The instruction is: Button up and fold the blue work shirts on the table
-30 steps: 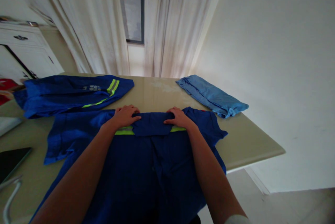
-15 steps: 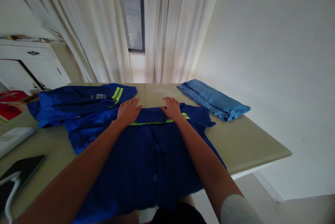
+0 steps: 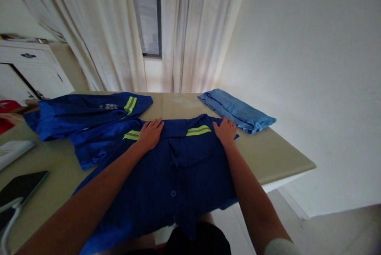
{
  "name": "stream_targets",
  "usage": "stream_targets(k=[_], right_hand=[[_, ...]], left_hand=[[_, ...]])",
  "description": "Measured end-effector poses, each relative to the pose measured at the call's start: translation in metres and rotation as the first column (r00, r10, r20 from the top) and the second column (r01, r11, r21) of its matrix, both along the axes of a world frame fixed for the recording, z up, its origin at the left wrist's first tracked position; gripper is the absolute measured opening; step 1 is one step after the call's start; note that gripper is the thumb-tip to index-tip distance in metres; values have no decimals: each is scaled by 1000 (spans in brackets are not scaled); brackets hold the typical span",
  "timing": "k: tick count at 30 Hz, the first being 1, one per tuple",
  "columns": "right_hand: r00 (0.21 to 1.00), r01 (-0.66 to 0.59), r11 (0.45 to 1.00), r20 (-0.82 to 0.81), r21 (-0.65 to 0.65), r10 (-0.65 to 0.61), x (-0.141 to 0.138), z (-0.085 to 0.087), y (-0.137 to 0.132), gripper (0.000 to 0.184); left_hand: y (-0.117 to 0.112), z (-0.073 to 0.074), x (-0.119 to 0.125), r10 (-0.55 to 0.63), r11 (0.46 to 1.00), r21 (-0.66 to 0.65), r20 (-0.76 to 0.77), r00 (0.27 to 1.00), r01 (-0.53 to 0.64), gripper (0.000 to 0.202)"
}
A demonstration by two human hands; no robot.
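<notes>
A dark blue work shirt [image 3: 205,155] with yellow-and-grey reflective strips and front buttons lies spread over the table, its lower end hanging off the near edge. My left hand [image 3: 151,134] rests flat near the collar, fingers stretched out, beside the left strip. On the shirt's right shoulder lies my right hand [image 3: 226,130], its fingers spread, right of the other strip. Nothing shows gripped in either palm. The right sleeve is mostly hidden under my right hand and forearm.
Another blue reflective-striped garment [image 3: 80,114] lies on the table's left. A folded light-blue garment [image 3: 238,110] sits at the back right. A black tablet-like object [image 3: 26,185], a white cable [image 3: 12,223] and a white box [image 3: 14,152] are at left. The table [image 3: 279,155] ends near the wall.
My right hand has moved right, from the collar to the shoulder, uncovering the right reflective strip. My left hand stays near the collar, and the left strip now shows. The view has shifted slightly.
</notes>
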State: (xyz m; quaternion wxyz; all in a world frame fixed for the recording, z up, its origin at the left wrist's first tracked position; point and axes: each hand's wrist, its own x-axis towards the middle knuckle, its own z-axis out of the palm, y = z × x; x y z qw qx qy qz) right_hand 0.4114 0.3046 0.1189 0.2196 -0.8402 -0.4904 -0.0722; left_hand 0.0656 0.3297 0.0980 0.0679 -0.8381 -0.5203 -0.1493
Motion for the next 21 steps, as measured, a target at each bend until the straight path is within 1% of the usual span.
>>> stream_targets(k=[1,2,3,5,7,8,10,12,14,15,16,17,18,19,20,21], right_hand=[[996,85,995,-31,-51,-86,17,-1,-8,64],[988,142,985,-52,-99,-148,32,-4,-15,67],[982,171,976,-60,-136,-180,44,-8,-21,70],[980,176,971,-65,-162,-189,59,-16,-28,72],[984,142,979,-86,-148,-156,66,-24,-29,67],[984,122,983,-112,-138,-138,69,-27,-28,63],[978,70,990,-188,-122,-93,74,-33,-25,51],[963,14,997,-267,-77,-34,79,-34,-22,39],[954,-28,999,-296,46,41,80,-28,-22,34],[958,-66,989,-268,133,100,77,-22,-23,33],[961,-141,966,-207,215,186,71,-15,-25,33],[947,-260,927,-116,269,299,62,-7,-30,32],[904,-408,869,-8,281,427,50,1,-36,31],[823,-565,790,93,237,561,36,8,-43,31],[727,-686,709,163,160,667,21,12,-53,36],[654,-753,653,210,87,727,6,13,-63,44]], left_hand=[[-3,3,14,7,1000,17,26,1000,-7,55],[-6,6,31,9,1000,24,58,998,-11,56],[-9,8,49,3,1000,14,91,996,-4,55],[-11,9,89,-38,997,-60,128,991,46,55],[-13,4,124,-55,984,-159,150,987,79,60],[-13,-1,137,-60,976,-198,157,986,90,63],[-13,-12,153,-72,968,-225,167,983,109,67],[-14,-22,157,-101,972,-193,178,979,135,66],[-15,-27,154,-137,975,-145,197,971,167,60],[-16,-27,152,-153,975,-125,213,965,183,57],[-16,-27,150,-165,975,-108,234,958,194,55],[-16,-25,148,-168,975,-94,267,949,200,52],[-15,-24,147,-161,976,-86,317,935,198,50],[-14,-22,145,-139,978,-87,393,909,188,47],[-12,-21,144,-106,981,-95,482,870,172,43],[-9,-20,142,-67,982,-107,563,824,153,39]])
